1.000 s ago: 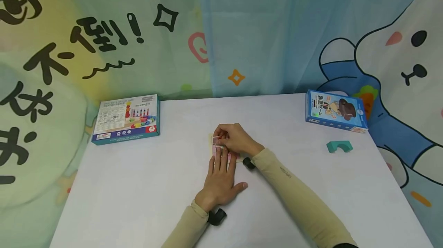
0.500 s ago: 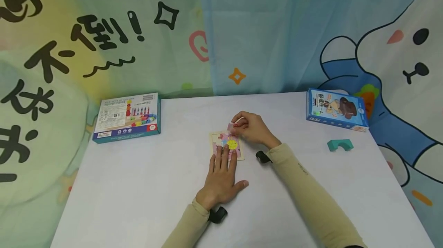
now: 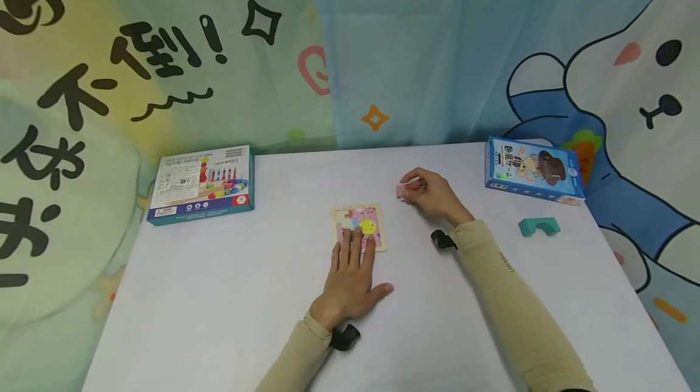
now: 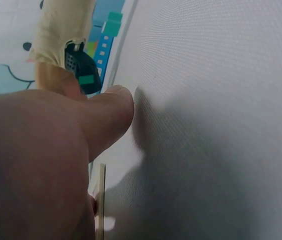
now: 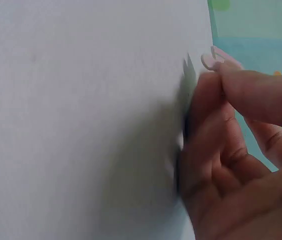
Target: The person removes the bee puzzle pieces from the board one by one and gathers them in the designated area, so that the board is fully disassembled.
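Two boxes, a teal-edged one (image 3: 199, 185) left of the puzzle board (image 3: 358, 220) and a blue one (image 3: 533, 170) right of it, hide their contents. The left hand (image 3: 350, 279) lies flat, fingers straight over the board's near part, covering some of its picture. Right of the board, the right hand (image 3: 432, 194) pinches a pink piece (image 3: 400, 190), mostly hidden by fingertips.

blk "不倒!" on bkgd curtain (image 3: 415, 45), lettering on blue box (image 3: 535, 170) & L box (image 3: 201, 184) too sm. to read

Left hand (image 3: 350, 285) flat, thumb (image 3: 381, 291) spread; right hand (image 3: 435, 196) pinching, fingers (image 5: 233, 147) curled.
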Action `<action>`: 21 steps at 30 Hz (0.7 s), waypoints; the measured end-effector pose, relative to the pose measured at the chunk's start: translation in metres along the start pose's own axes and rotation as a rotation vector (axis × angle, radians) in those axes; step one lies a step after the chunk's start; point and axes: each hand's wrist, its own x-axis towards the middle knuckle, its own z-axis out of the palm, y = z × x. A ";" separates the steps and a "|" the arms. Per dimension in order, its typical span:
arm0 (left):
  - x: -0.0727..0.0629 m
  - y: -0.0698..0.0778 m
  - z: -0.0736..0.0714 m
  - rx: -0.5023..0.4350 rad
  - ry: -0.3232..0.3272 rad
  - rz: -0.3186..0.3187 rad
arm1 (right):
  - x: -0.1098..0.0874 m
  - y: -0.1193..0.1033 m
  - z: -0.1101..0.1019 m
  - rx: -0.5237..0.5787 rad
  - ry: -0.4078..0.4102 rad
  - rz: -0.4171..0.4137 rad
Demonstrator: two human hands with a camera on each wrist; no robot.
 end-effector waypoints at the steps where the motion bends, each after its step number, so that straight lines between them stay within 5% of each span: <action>1: 0.000 0.000 0.000 0.004 -0.006 -0.003 | 0.000 0.001 -0.002 -0.004 0.014 0.008; 11: -0.001 -0.002 -0.002 0.003 -0.011 -0.009 | 0.003 0.007 0.000 -0.033 0.094 -0.018; 21: -0.002 -0.001 -0.002 -0.005 -0.003 0.000 | 0.004 0.004 0.002 -0.106 0.063 -0.019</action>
